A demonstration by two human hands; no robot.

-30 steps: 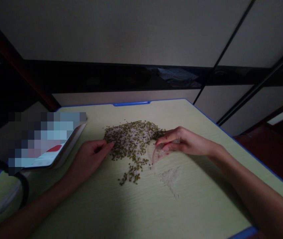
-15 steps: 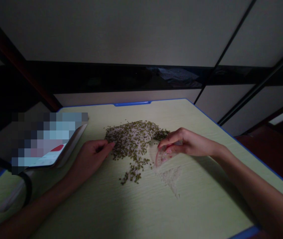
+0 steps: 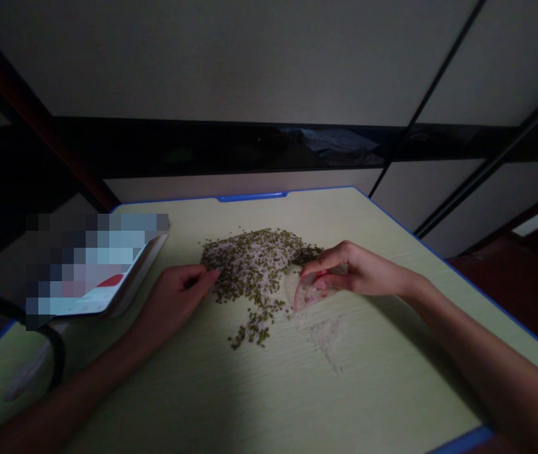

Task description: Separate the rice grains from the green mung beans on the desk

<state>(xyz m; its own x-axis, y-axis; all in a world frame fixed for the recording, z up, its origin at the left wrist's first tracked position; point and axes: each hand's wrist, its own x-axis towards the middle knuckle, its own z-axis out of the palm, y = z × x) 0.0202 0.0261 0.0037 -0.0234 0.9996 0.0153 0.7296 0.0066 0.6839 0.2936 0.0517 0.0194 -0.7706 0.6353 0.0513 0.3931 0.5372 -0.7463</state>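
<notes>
A pile of green beans mixed with white grains (image 3: 250, 261), likely mung beans and rice, lies mid-table, with a smaller trail toward the front. At its left edge is my left hand (image 3: 178, 293), fingers curled and thumb against them; whatever they hold, if anything, is hidden. My right hand (image 3: 349, 268) grips a clear plastic cup (image 3: 301, 293) with a pinkish rim, tipped on its side by the pile's right edge. Behind the cup sits a small heap of green beans (image 3: 307, 254). In front of it, white grains (image 3: 328, 337) are spread on the table.
The pale table (image 3: 269, 403) has a blue edge and a blue handle (image 3: 252, 197) at the back. A device with a lit, blurred screen (image 3: 103, 271) stands at the left, with a black cable (image 3: 55, 353) near it. Cabinet doors (image 3: 231, 63) rise behind.
The clear cup has tilted slightly and its rim has lifted a little in my right hand. My left hand and the pile look almost the same.
</notes>
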